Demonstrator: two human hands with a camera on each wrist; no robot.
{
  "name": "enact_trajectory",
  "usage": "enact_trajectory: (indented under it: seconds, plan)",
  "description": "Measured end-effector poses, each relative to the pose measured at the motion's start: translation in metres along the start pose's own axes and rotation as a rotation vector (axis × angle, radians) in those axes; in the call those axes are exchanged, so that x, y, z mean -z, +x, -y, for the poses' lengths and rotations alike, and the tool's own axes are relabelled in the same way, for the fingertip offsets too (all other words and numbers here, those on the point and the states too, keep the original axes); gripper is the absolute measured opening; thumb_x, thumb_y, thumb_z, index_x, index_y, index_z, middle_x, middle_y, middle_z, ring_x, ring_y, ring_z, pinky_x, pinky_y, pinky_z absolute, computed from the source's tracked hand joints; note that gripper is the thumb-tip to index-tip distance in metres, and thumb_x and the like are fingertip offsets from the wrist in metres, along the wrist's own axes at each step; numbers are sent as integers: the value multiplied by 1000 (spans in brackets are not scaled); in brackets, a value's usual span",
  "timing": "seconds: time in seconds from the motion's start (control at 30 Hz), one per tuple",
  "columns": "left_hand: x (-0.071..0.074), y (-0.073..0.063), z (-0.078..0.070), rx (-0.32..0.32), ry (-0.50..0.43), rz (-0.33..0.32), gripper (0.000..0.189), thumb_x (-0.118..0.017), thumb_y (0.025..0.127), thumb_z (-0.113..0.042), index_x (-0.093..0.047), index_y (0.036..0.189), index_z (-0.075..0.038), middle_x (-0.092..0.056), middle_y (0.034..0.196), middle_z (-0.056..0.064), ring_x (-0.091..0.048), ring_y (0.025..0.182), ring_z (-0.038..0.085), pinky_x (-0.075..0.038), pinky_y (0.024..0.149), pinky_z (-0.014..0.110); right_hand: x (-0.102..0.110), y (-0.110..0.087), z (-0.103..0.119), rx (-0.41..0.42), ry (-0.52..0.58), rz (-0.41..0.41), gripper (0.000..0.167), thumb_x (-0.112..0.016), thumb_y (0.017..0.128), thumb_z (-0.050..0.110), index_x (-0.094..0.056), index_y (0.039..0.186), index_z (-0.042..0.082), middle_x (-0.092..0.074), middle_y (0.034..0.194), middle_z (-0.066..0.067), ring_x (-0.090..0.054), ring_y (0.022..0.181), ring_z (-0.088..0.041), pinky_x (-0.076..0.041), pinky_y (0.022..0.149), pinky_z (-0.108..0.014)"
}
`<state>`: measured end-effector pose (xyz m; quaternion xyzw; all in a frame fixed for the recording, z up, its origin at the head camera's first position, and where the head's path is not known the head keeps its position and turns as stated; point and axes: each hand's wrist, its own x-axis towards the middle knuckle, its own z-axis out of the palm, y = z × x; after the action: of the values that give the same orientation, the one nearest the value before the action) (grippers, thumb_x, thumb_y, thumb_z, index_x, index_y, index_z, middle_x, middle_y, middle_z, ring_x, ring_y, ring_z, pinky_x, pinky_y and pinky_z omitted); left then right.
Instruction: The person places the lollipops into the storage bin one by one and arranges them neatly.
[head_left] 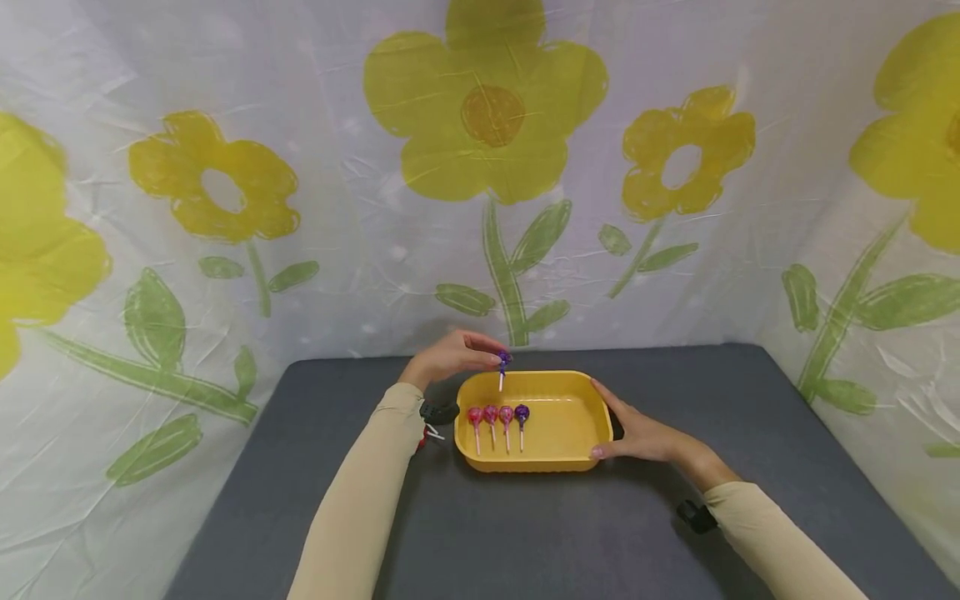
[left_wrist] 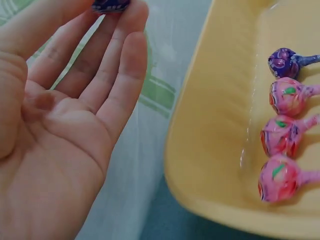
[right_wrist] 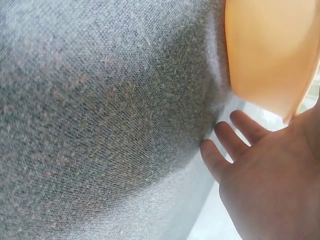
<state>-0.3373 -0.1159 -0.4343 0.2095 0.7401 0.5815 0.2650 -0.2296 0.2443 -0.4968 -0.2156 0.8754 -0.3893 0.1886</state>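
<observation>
My left hand [head_left: 459, 357] pinches a purple-wrapped lollipop [head_left: 503, 360] between thumb and fingertips, its white stick hanging down over the back rim of the yellow tray [head_left: 570, 433]. In the left wrist view only the bottom of that purple wrapper [left_wrist: 111, 7] shows at the top edge. Inside the tray's left half lie several lollipops in a row, heads toward the back: pink-red ones [head_left: 491, 414] and a purple one [head_left: 522, 412] at the row's right end. Around the tray's right end my right hand [head_left: 637, 433] spreads, thumb and forefinger at the rim, other fingers [right_wrist: 214, 159] loosely extended.
Just left of the tray, partly behind the left wrist, red lollipops [head_left: 423, 437] with white sticks lie on the dark grey table [head_left: 525, 533]. Behind the table's back edge hangs a white sheet [head_left: 360, 250] printed with yellow flowers. Both wrists carry black straps.
</observation>
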Motion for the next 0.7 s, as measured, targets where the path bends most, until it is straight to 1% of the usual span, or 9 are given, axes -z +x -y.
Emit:
enact_trajectory:
  seconds: [0.13, 0.3, 0.4, 0.6, 0.7]
  plan:
    - [-6, 11, 2, 21, -76, 48, 37, -63, 95, -6, -60, 131, 5, -71, 121, 13, -71, 103, 14, -44, 109, 50, 0, -1, 1, -8, -7, -2, 119, -80, 81, 42, 8, 160, 28, 0, 168, -17, -8, 153, -46, -20, 114, -71]
    - [-18, 23, 7, 28, -109, 81, 37, -60, 97, -4, -58, 132, 7, -70, 124, 14, -71, 101, 12, -46, 108, 48, 0, -1, 0, -14, 1, -4, 119, -80, 81, 43, 7, 160, 27, 1, 168, -16, -8, 153, -45, -20, 114, -71]
    - [-25, 27, 10, 42, -135, 91, 36, -59, 97, -4, -58, 132, 7, -71, 120, 11, -71, 100, 11, -43, 110, 50, 0, 0, 0, -17, -2, -5, 119, -80, 81, 44, 8, 160, 26, 0, 168, -17, -9, 152, -47, -22, 112, -72]
    - [-37, 33, 14, 43, -188, 109, 37, -58, 97, -1, -56, 133, 8, -72, 110, 1, -69, 99, 9, -38, 113, 54, 0, 0, 1, -42, -3, -3, 118, -79, 82, 43, 8, 160, 31, 0, 168, -15, -9, 153, -46, -20, 114, -72]
    - [-42, 35, 16, 48, -180, 109, 37, -59, 97, -2, -57, 133, 7, -72, 107, -2, -69, 99, 9, -39, 113, 53, 0, 0, 1, -42, -12, -5, 118, -79, 81, 43, 8, 160, 29, -1, 168, -16, -10, 153, -46, -19, 114, -72]
